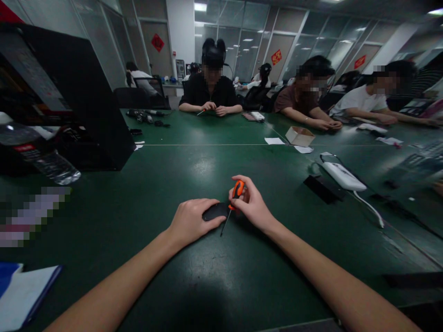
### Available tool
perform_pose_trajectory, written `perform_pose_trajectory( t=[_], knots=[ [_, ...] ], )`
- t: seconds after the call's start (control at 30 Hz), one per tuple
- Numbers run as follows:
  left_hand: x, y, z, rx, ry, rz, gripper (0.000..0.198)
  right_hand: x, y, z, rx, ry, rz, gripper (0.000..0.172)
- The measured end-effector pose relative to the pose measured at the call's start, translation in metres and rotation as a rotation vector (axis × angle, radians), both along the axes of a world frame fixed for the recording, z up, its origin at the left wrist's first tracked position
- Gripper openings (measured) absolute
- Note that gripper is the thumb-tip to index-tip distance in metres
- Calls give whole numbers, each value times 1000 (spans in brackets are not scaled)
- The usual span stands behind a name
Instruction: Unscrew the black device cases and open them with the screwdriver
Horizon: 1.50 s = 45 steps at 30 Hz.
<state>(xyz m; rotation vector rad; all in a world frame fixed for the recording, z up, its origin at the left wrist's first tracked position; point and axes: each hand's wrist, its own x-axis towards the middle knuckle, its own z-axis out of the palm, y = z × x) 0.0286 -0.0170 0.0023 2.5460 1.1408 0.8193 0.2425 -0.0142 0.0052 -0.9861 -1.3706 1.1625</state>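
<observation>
Left hand [188, 219]: fingers bent around a black mouse [214, 212], thumb along the near edge, the others over the far edge. The palm side and part of the mouse are hidden; whether the mouse rests on the green tabletop [162, 180] cannot be told.

Right hand [254, 207]: fingers gripping the orange-and-black handle of a screwdriver [238, 188]. The shaft slants down toward the wearer, passing just beside the mouse's right end (contact between the two cannot be confirmed). Whether the tip touches the tabletop is unclear. Some right fingers are concealed behind the handle.

Right of the right fingers, well apart: a white power strip [343, 176] with a black block [321, 188] beside it. Beyond these fingers, to the right: a small cardboard box [299, 137], contents not discernible.

Left of the left fingers, well apart: a dark case [112, 133] and a clear bottle [57, 167], both cut off by the frame edge. Nearer the wearer on that side: a blue-and-white item [31, 295], also cut off.
</observation>
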Motion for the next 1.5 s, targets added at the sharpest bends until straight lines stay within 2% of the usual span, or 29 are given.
perform_pose_trajectory(
  t=[0.17, 0.27, 0.4, 0.5, 0.67, 0.83, 1.07, 1.23, 1.4, 1.5],
  knots=[
    [0, 0, 1, -15, 8, -8, 39, 18, 1, 19, 210, 39, -325, 51],
    [0, -1, 2, -10, 12, -8, 38, 23, 1, 23, 278, 40, -403, 51],
    [0, -1, 4, -9, 24, -3, 37, 18, -2, 20, 304, 7, -375, 50],
    [0, -2, 5, -8, 16, -8, 37, 17, 0, 17, 260, 32, -353, 50],
    [1, -2, 4, 4, 6, -6, 37, 19, 11, 5, 65, 123, -326, 55],
    [0, -2, 3, -18, 11, -13, 37, 11, 15, -8, -176, 228, -210, 65],
    [0, -1, 2, -21, 10, -25, 37, 12, 17, -10, -354, 332, -200, 67],
    [-1, -1, 3, -3, -11, -33, 36, 11, 18, -11, -357, 319, -191, 64],
    [-1, -2, 3, -21, -11, -33, 36, 13, 18, -12, -200, 320, -299, 68],
    [-1, -2, 4, -37, -17, -39, 36, 11, 16, -12, -162, 332, -287, 66]
  ],
)
